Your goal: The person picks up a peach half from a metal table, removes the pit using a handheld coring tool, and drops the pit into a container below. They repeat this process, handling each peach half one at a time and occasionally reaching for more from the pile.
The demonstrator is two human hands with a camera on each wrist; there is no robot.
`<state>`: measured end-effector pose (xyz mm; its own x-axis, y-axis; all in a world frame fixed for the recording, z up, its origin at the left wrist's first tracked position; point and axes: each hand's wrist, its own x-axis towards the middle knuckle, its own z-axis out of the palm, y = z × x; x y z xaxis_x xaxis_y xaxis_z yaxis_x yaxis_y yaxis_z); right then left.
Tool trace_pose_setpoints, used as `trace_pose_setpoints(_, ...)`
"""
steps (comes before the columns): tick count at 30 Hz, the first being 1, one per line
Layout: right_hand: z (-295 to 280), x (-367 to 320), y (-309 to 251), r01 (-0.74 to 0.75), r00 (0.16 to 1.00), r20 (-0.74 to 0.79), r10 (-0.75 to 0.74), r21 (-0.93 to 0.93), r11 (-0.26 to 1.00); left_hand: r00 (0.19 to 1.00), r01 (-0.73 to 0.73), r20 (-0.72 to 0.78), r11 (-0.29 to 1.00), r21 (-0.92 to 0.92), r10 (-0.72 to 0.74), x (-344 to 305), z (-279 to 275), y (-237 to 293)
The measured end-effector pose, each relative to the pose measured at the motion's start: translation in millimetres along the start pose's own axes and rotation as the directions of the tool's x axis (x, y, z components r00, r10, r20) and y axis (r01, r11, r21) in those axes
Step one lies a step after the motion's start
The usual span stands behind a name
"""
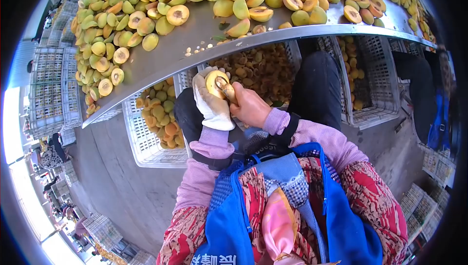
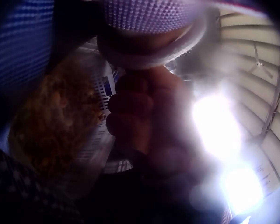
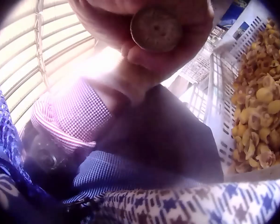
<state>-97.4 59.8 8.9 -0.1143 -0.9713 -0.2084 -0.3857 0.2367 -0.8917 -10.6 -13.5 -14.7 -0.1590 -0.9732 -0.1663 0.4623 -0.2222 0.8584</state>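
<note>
My left hand (image 1: 210,106), in a white glove, holds a yellow mango half (image 1: 212,82) with its cut face up, above my lap. Bare, my right hand (image 1: 251,107) grips a scooping tool whose metal loop (image 1: 222,81) rests at the cut face. The round butt of the tool's handle (image 3: 157,29) pokes out of the right fist in the right wrist view. In the left wrist view the hands are dark and backlit. Above them, a metal table (image 1: 170,53) carries piles of halved mangoes (image 1: 141,23), and several pale seeds (image 1: 197,50) lie near its edge.
Under the table edge, a white crate (image 1: 141,140) of mango halves stands at the left. A crate of peels and scraps (image 1: 261,72) sits between my knees, and another crate (image 1: 375,101) with fruit is at the right. Stacked crates (image 1: 53,87) stand farther left.
</note>
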Motion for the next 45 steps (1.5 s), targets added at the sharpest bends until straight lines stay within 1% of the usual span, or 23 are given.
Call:
trace_pose_setpoints(5, -2.4, 0.0, 1.2, -0.016, 0.999, 0.029, 0.014, 0.054, 0.998, 0.994, -0.112, 0.027, 0.981, 0.157, 0.109, -3.1, 6.1, 4.2)
trace_pose_setpoints(7, -5.3, 3.6, 4.3, -0.024, 0.991, 0.135, 0.013, 0.086, 0.996, 0.991, -0.132, 0.017, 0.971, 0.197, 0.132, -4.0, 10.6, 7.9)
trace_pose_setpoints(10, -7.0, 4.3, 7.0, -0.026, 0.983, 0.182, 0.016, 0.05, 0.998, 0.998, 0.033, -0.064, 0.994, 0.1, -0.027, -4.7, 15.1, 13.4)
trace_pose_setpoints(12, -6.0, 4.5, 12.9, -0.02, 0.983, 0.185, 0.014, 0.031, 0.999, 0.97, 0.224, -0.093, 0.974, -0.04, -0.227, -4.2, 15.4, 17.5)
trace_pose_setpoints(16, -9.8, 1.8, 12.8, 0.003, 0.985, 0.171, 0.002, -0.025, 1.0, 0.916, 0.388, -0.072, 0.916, -0.098, -0.396, 0.3, 9.9, 16.0)
trace_pose_setpoints(19, -3.2, 1.9, 16.4, 0.029, 0.991, 0.132, -0.037, 0.061, 0.998, 0.965, 0.258, -0.05, 0.966, 0.002, -0.258, -1.0, 3.9, 3.9)
trace_pose_setpoints(21, -8.1, -1.7, 5.1, -0.079, 0.98, 0.189, 0.055, 0.123, 0.989, 0.996, -0.088, 0.024, 0.975, 0.204, 0.085, -5.1, 2.3, -0.1)
trace_pose_setpoints(23, -5.6, -2.4, 4.3, -0.186, 0.956, 0.258, 0.137, 0.178, 0.966, 0.999, -0.052, -0.001, 0.985, 0.164, 0.053, -5.0, 2.2, 1.5)
trace_pose_setpoints(25, 1.8, -0.3, 11.6, 0.022, 0.993, 0.108, -0.043, 0.186, 0.982, 1.0, 0.013, -0.015, 0.984, 0.177, -0.01, -5.9, 1.8, 4.7)
trace_pose_setpoints(26, 1.0, 0.8, 16.1, 0.021, 0.994, 0.104, -0.04, 0.185, 0.982, 1.0, 0.015, -0.011, 0.984, 0.177, -0.013, -3.6, 2.8, 5.4)
trace_pose_setpoints(28, -11.6, -3.6, -0.9, -0.378, 0.88, 0.43, 0.202, 0.376, 0.846, 0.994, -0.104, 0.065, 0.978, 0.181, 0.094, -5.7, 2.7, 6.8)
trace_pose_setpoints(29, -10.3, -2.6, -0.1, -0.408, 0.864, 0.472, 0.175, 0.453, 0.792, 0.982, -0.189, 0.07, 0.961, 0.204, 0.178, -6.4, 6.2, 6.4)
trace_pose_setpoints(32, -4.0, 6.4, 8.8, -0.369, 0.885, 0.439, 0.156, 0.456, 0.809, 0.985, -0.169, 0.053, 0.97, 0.175, 0.163, 2.0, 6.0, 3.3)
trace_pose_setpoints(34, -11.8, 6.5, 2.4, -0.379, 0.876, 0.458, 0.15, 0.464, 0.801, 0.995, -0.071, 0.083, 0.988, 0.135, 0.06, 4.4, 2.3, 7.2)
trace_pose_setpoints(36, -19.3, 4.1, -1.0, -0.477, 0.83, 0.551, 0.09, 0.616, 0.627, 0.987, 0.08, 0.138, 0.996, 0.047, -0.086, 6.4, 2.6, 8.5)
trace_pose_setpoints(37, -21.0, 2.9, -2.7, -0.477, 0.829, 0.551, 0.091, 0.614, 0.629, 0.976, 0.11, 0.184, 0.993, 0.04, -0.115, 7.2, 0.4, 7.2)
trace_pose_setpoints(38, -22.1, 1.6, -4.8, -0.424, 0.854, 0.496, 0.155, 0.493, 0.759, 0.976, 0.108, 0.184, 0.993, 0.039, -0.114, 4.7, 1.6, 5.2)
trace_pose_setpoints(39, -22.5, 0.3, -7.3, -0.368, 0.881, 0.427, 0.203, 0.35, 0.861, 0.98, 0.173, 0.106, 0.985, -0.014, -0.17, 0.8, 4.5, 3.4)
trace_pose_setpoints(40, -22.0, -1.4, -9.4, -0.364, 0.883, 0.425, 0.199, 0.352, 0.862, 0.973, 0.232, 0.029, 0.97, -0.072, -0.23, -2.2, 6.3, 3.0)
trace_pose_setpoints(42, -18.4, -5.9, -10.3, -0.35, 0.9, 0.386, 0.203, 0.36, 0.865, 0.976, 0.217, 0.032, 0.973, -0.084, -0.215, -5.4, 6.3, 5.1)
trace_pose_setpoints(43, -16.9, -7.8, -9.2, -0.355, 0.898, 0.39, 0.206, 0.363, 0.862, 0.992, 0.114, 0.057, 0.993, -0.01, -0.113, -7.4, 6.9, 6.4)
trace_pose_setpoints(44, -16.9, -7.2, -7.9, -0.425, 0.861, 0.477, 0.175, 0.486, 0.763, 0.996, 0.005, 0.093, 0.998, 0.059, -0.01, -8.2, 7.5, 7.5)
trace_pose_setpoints(45, -16.1, -7.4, -7.8, -0.494, 0.823, 0.555, 0.126, 0.588, 0.641, 0.996, 0.007, 0.094, 0.998, 0.063, -0.013, -9.1, 6.7, 8.6)
